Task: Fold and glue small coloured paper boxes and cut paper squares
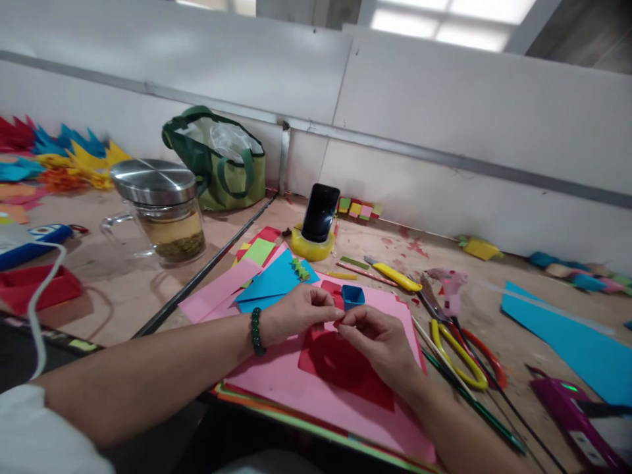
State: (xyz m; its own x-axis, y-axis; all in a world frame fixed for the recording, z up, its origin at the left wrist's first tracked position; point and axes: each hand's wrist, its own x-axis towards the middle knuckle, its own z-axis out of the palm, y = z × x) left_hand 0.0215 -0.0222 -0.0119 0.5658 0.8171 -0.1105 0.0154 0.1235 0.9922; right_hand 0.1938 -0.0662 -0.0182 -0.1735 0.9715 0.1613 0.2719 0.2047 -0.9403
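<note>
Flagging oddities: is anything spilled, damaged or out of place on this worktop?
Red patches mark the worktop just beyond the yellow cutter, looking like stray stains or scraps; I can't tell which. Nothing else looks clearly spilled or damaged.

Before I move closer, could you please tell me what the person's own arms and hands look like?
The left hand and right hand are ungloved. A bracelet of round, dark green beads circles the left wrist. A white fabric sleeve shows higher up that arm; the right forearm is bare where visible.
</note>
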